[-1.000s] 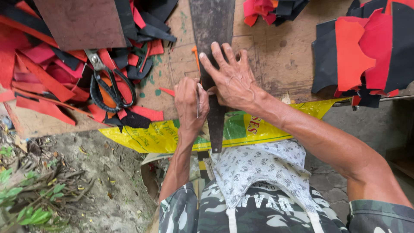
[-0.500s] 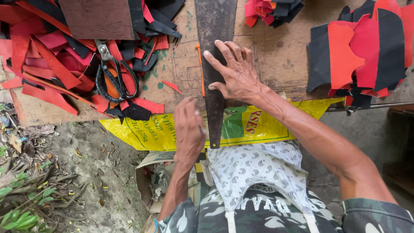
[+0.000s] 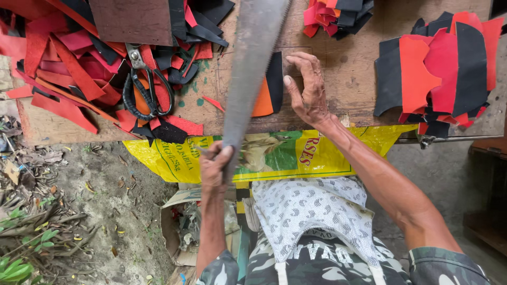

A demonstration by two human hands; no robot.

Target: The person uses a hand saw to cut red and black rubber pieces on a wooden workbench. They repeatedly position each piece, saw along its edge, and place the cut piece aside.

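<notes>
The long grey blade [image 3: 252, 79] lies lengthwise across the wooden bench [image 3: 338, 89], its wide end running out of view at the top and its narrow end reaching past the near edge of the bench. It crosses over a flat piece of orange and black material [image 3: 268, 87], which rests on the bench just beside the blade's right side. The left hand [image 3: 215, 166] grips the blade's near end, fingers wrapped fully around it, below the bench edge and in front of a yellow printed sack [image 3: 285, 155] that hangs over that edge. The right hand [image 3: 309, 89] rests on the bench just right of the orange and black piece, fingers spread and slightly curled, thumb pointing toward the piece; it holds nothing, and whether the thumb touches the piece cannot be told.

To the left of the blade lies a heap of red and black strips [image 3: 68, 74], with black-handled scissors [image 3: 145, 87] lying on top of it, blades closed. A brown board [image 3: 132, 21] sits above the scissors. At the right end of the bench lies a stack of red and black cut shapes [image 3: 438, 68]; a smaller bundle [image 3: 332, 16] lies at the top edge. Bare ground with dry leaves [image 3: 47, 211] lies below left.
</notes>
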